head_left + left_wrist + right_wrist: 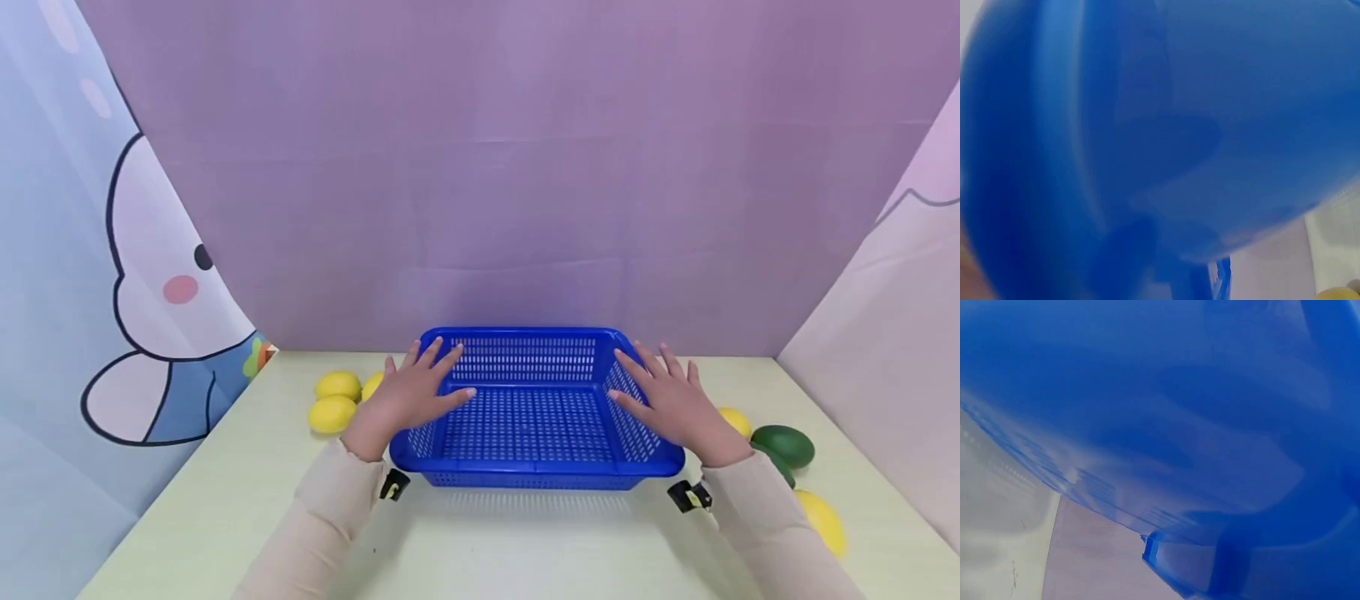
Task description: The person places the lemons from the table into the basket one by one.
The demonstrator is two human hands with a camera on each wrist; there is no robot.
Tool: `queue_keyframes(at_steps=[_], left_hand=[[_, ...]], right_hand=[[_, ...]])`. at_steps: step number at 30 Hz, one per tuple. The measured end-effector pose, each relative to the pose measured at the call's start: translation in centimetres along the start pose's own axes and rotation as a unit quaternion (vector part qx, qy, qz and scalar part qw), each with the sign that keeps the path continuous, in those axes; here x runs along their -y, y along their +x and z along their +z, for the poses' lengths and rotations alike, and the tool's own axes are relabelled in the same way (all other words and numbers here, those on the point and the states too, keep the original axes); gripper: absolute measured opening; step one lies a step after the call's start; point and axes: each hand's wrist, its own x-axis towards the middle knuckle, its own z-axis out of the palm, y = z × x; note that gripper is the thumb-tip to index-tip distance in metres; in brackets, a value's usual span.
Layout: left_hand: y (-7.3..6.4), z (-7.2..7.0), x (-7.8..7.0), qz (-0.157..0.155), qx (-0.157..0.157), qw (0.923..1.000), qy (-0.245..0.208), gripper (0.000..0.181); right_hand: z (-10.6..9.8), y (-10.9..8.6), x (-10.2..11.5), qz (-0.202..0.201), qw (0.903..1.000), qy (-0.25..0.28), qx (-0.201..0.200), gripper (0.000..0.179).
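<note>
A blue plastic basket [536,468] with slotted sides and a mesh floor stands upright at the back of the table, with nothing in it. My left hand [408,393] lies over its left side, fingers spread and pointing forward, thumb reaching inward across the rim. Over the right side, my right hand [671,402] mirrors this with its fingers spread. Neither hand curls round anything. Smooth blue basket plastic [1210,125] fills most of the left wrist view, very near and blurred. Similar close blue plastic [1135,394] covers the right wrist view.
Several yellow lemons [332,414] lie left of the basket, one partly behind my left hand. To the right are dark green avocado-like fruits [783,446], a small yellow fruit [737,421] and another yellow fruit [822,521] beside my sleeve. A purple cloth [525,167] hangs behind the table.
</note>
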Motion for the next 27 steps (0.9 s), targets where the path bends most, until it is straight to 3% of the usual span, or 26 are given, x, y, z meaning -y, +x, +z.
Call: queue_keyframes(at_steps=[13, 27], left_hand=[[-0.1, 0.4, 1.3, 0.006, -0.017, 0.9998, 0.0, 0.076], [-0.8, 0.2, 3.1, -0.007, -0.042, 0.999, -0.01, 0.076]], right_hand=[[-0.1, -0.5, -1.1, -0.005, 0.9997, 0.018, -0.012, 0.069], [-0.4, -1.5, -3.3, 0.033, 0.9985, 0.043, -0.002, 0.075]])
